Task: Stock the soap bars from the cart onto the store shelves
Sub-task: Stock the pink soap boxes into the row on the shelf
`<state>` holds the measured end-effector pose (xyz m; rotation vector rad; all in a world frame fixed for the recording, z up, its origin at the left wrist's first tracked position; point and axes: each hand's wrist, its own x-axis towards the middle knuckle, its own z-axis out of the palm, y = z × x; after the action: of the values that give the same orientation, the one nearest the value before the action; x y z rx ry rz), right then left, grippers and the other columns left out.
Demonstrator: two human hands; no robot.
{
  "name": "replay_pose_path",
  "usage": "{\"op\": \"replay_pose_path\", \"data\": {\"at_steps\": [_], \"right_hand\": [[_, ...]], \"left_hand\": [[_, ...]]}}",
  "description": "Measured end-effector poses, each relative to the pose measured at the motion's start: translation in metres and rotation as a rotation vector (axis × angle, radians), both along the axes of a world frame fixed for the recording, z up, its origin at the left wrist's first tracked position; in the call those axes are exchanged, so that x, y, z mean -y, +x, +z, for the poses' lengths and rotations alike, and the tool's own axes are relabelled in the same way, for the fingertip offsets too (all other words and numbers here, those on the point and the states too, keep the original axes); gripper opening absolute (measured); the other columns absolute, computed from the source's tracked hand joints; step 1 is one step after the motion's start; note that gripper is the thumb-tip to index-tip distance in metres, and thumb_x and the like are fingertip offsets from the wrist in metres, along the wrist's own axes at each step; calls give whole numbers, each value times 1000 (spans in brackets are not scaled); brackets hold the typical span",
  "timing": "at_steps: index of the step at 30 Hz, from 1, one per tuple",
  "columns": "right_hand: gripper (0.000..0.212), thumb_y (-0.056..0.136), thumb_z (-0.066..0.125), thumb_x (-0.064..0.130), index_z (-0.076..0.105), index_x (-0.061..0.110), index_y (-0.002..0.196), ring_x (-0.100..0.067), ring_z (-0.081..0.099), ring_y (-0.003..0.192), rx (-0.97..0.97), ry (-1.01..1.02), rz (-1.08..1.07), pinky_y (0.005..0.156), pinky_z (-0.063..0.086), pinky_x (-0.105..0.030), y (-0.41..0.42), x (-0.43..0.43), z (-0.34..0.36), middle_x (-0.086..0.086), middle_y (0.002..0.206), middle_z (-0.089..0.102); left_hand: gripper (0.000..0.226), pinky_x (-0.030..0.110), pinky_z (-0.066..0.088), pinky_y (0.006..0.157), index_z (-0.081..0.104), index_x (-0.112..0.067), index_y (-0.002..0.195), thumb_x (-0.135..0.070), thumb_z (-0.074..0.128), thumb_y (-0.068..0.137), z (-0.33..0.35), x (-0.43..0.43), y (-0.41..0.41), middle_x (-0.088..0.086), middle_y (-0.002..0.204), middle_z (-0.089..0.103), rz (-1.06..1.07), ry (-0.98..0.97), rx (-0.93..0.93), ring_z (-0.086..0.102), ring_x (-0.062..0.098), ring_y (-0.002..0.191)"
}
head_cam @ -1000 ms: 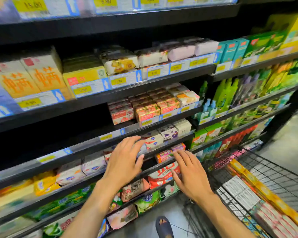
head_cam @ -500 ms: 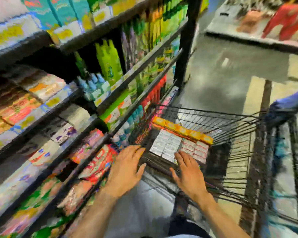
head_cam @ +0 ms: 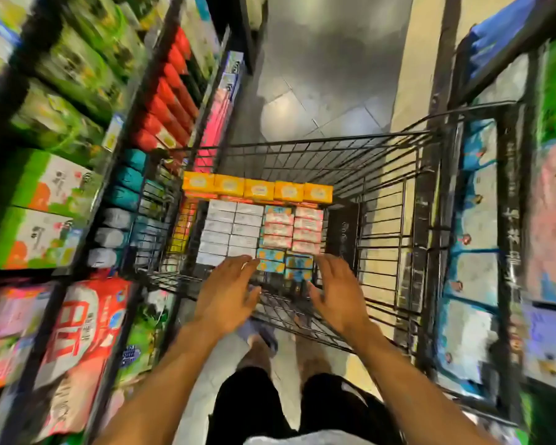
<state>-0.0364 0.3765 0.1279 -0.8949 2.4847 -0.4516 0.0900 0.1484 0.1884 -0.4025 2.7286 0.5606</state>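
Head camera, looking steeply down an aisle; the edges of the picture are smeared by motion blur.

A black wire cart [head_cam: 382,175] stands in the middle of the frame on a grey tiled floor [head_cam: 318,75]. The soap bars lie in the cart's left half, packed flat in rows. A line of yellow boxes [head_cam: 257,189] runs across the far end. Nearer the person lie two columns of white boxes [head_cam: 230,229], with two columns of pink boxes [head_cam: 291,229] beside them. A few blue-and-orange boxes [head_cam: 270,264] sit at the near end.

The left hand [head_cam: 228,293] and the right hand [head_cam: 337,290] reach forward over the near end of the cart, palms turned inward. Their fingers are spread and loose, and they hold nothing. The left hand's fingertips lie over the nearest white and blue-and-orange boxes; the blur may hide contact, so I cannot tell whether they touch.

Store shelves [head_cam: 135,123] rise along the left, full of green, red and teal packages. A second rack [head_cam: 507,220] of blue and pink packs stands just beside the cart's right side. Dark shorts [head_cam: 247,403] show at the bottom edge.
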Motion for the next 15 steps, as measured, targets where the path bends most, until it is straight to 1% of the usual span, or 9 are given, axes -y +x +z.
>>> {"op": "replay_pose_path", "data": {"at_steps": [3, 6, 7, 9, 11, 12, 13, 15], "right_hand": [[64, 92, 65, 33, 46, 7, 147, -34, 51, 125, 62, 10, -44, 103, 50, -43, -13, 8, -34, -14, 138, 53], [65, 86, 72, 24, 49, 4, 143, -36, 52, 124, 110, 17, -87, 105, 48, -42, -23, 20, -77, -17, 135, 55], [66, 85, 73, 22, 49, 4, 143, -36, 52, 124, 125, 23, -90, 105, 48, -42, -26, 24, -91, -17, 135, 55], [68, 82, 73, 20, 48, 5, 143, -37, 50, 124, 156, 33, -94, 104, 49, -44, -34, 33, -120, -17, 136, 53], [71, 76, 75, 17, 50, 3, 141, -39, 50, 122, 162, 48, -88, 100, 51, -47, -42, 40, -150, -19, 136, 53], [72, 73, 77, 15, 51, 2, 139, -41, 50, 121, 152, 61, -80, 97, 52, -48, -45, 43, -165, -21, 136, 53], [72, 71, 78, 14, 52, 2, 137, -42, 50, 120, 135, 71, -72, 95, 53, -48, -49, 45, -178, -22, 136, 54], [72, 66, 77, 13, 54, 3, 133, -39, 48, 118, 72, 80, -63, 88, 54, -47, -53, 51, -199, -22, 132, 55]], "left_hand": [[65, 50, 52, 98, 57, -14, 138, -48, 36, 87, -47, 10, -27, 13, 137, 60, -21, 36, 67, 55, 36, 125], [66, 50, 54, 96, 62, -9, 132, -46, 37, 84, -103, 17, -54, 16, 132, 63, -46, 74, 100, 58, 38, 120], [63, 50, 54, 95, 63, -8, 132, -43, 40, 84, -120, 19, -62, 17, 131, 63, -51, 82, 112, 59, 39, 119], [55, 49, 55, 93, 61, -8, 132, -33, 57, 83, -154, 22, -74, 18, 130, 62, -55, 84, 138, 59, 41, 118], [57, 49, 55, 90, 61, -5, 131, -20, 74, 77, -185, 24, -85, 22, 128, 62, -85, 68, 149, 59, 45, 113], [58, 50, 55, 87, 62, -3, 129, -16, 77, 74, -200, 24, -88, 25, 126, 62, -93, 57, 151, 61, 47, 110], [57, 50, 56, 85, 63, -1, 126, -15, 76, 73, -213, 25, -92, 27, 123, 62, -100, 42, 133, 62, 48, 106], [51, 48, 57, 80, 64, -1, 122, -19, 61, 75, -236, 25, -97, 26, 121, 62, -122, 11, 86, 61, 47, 101]]}}
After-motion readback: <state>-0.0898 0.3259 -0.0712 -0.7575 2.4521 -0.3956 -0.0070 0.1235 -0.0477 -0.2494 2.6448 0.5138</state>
